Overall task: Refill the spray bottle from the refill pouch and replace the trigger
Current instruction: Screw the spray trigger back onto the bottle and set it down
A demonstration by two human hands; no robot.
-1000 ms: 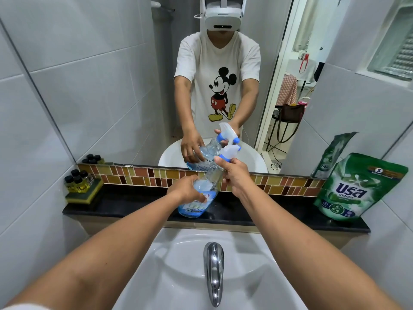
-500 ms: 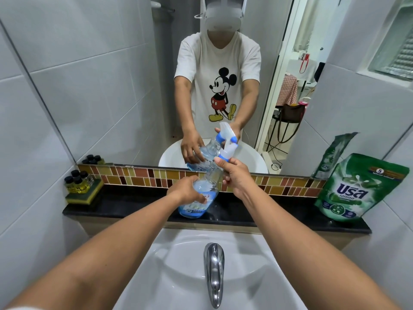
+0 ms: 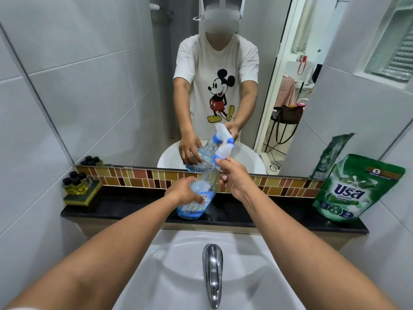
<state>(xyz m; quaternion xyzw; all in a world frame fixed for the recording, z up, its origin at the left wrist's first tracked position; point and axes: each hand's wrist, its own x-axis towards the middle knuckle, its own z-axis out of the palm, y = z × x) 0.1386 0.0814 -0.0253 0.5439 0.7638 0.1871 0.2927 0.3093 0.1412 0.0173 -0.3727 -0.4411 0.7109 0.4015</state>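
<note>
A clear spray bottle [image 3: 202, 198] with pale blue liquid and a blue label stands tilted on the black ledge [image 3: 125, 205]. My left hand [image 3: 184, 190] grips its body. My right hand [image 3: 233, 177] holds the white and blue trigger head [image 3: 223, 152] at the bottle's neck, fingers around the collar. The green refill pouch [image 3: 355, 189] leans against the right wall on the ledge, apart from both hands.
A white sink [image 3: 257, 276] with a chrome tap [image 3: 212, 274] lies right below my arms. Small dark-capped bottles [image 3: 77, 182] sit on a yellow sponge at the ledge's left end. A mirror [image 3: 138, 86] behind the ledge reflects the person and the bottle.
My right hand has shifted slightly on the trigger head, which has turned and risen a little at the neck. The bottle and my left hand stay where they were.
</note>
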